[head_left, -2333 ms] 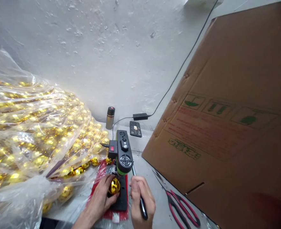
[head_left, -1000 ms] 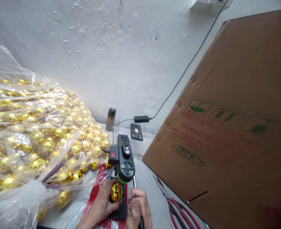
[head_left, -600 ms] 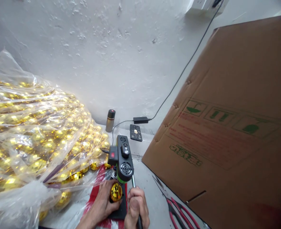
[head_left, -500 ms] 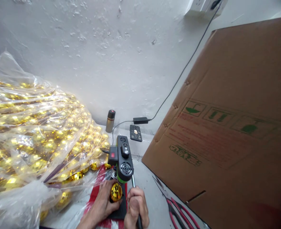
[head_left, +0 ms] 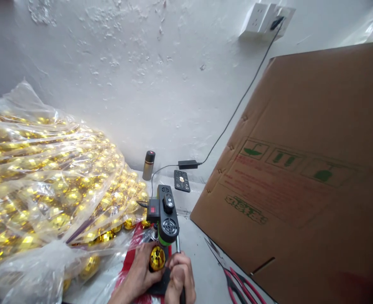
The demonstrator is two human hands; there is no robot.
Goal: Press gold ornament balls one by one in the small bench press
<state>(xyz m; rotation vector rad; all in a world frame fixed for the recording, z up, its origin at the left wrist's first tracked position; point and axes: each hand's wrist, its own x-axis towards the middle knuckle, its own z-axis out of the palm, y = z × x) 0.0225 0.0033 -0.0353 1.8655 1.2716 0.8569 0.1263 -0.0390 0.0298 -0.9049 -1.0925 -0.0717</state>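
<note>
Gripped by my left hand [head_left: 142,268] is a gold mirrored ball [head_left: 157,258], held on the black base [head_left: 160,283] of a small bench drill press. The fingers curl round the ball's left side. Above it sits the machine's black and green head [head_left: 168,217]; the drill tip is hidden from this view. My right hand [head_left: 181,276] wraps the lever [head_left: 178,244] on the machine's right side, with the black grip showing below the fist. Red plastic sheeting [head_left: 127,261] lies under the machine.
Left, a clear plastic bag [head_left: 47,185] bulges with gold balls. A cardboard box [head_left: 294,177] leans at right, with red-handled scissors [head_left: 237,278] before it. Behind stand a bottle [head_left: 148,165], a phone [head_left: 181,180] and a power adapter [head_left: 188,164] cabled to a wall socket [head_left: 265,21].
The camera view has tilted up a little, so everything sits lower in the picture. Fingers of my right hand now appear closer to the ball. Both hands keep their holds.
</note>
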